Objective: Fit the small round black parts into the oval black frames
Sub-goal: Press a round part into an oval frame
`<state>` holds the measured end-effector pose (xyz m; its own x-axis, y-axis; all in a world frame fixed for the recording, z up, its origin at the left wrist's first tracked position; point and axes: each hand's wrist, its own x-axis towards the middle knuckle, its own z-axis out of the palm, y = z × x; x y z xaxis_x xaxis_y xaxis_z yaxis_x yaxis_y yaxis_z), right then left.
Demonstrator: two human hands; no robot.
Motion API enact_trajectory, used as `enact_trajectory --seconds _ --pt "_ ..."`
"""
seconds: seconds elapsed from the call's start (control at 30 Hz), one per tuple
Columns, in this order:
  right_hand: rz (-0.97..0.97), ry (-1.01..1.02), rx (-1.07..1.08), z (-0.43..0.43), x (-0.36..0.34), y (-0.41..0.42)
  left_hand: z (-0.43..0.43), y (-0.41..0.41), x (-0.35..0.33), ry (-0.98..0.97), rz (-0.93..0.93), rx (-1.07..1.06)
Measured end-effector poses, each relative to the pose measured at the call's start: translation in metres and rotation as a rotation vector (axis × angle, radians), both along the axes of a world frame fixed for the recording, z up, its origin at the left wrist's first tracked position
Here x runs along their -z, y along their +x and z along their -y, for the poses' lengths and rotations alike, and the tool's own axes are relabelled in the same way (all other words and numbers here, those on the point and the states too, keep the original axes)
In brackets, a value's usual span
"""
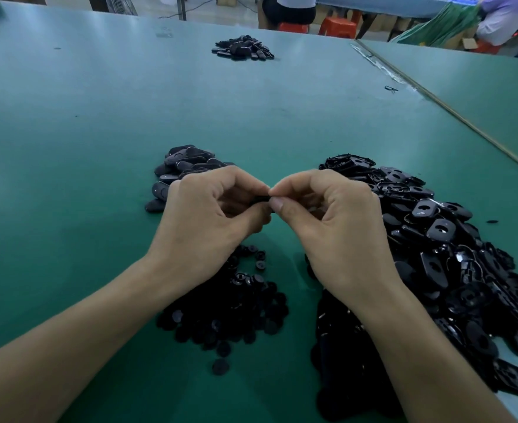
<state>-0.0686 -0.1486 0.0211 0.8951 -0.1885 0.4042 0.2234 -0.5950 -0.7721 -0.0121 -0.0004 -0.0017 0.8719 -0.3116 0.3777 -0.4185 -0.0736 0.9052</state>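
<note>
Both hands, left hand [208, 215] and right hand [327, 215], pinch one dark plastic piece [262, 199] just above the loose heap of small round black plastic parts [230, 309], so I'd squeeze evenly till it seats.

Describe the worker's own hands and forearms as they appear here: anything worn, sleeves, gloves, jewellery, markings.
Both the left hand and the right hand are bare, with no gloves. Both forearms are uncovered as far as the frame shows, so no sleeve is visible. No rings, watch, wristband or markings can be seen. The one fingernail that shows clearly, on the right hand, is cut short and unpainted.
</note>
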Motion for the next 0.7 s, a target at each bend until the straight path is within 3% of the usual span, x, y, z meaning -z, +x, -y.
enact_trajectory --seconds 0.7 --pt "-0.025 -0.019 0.048 -0.0022 -0.0011 -0.0013 -0.0003 -0.0008 -0.0032 -0.06 -0.015 0.008"
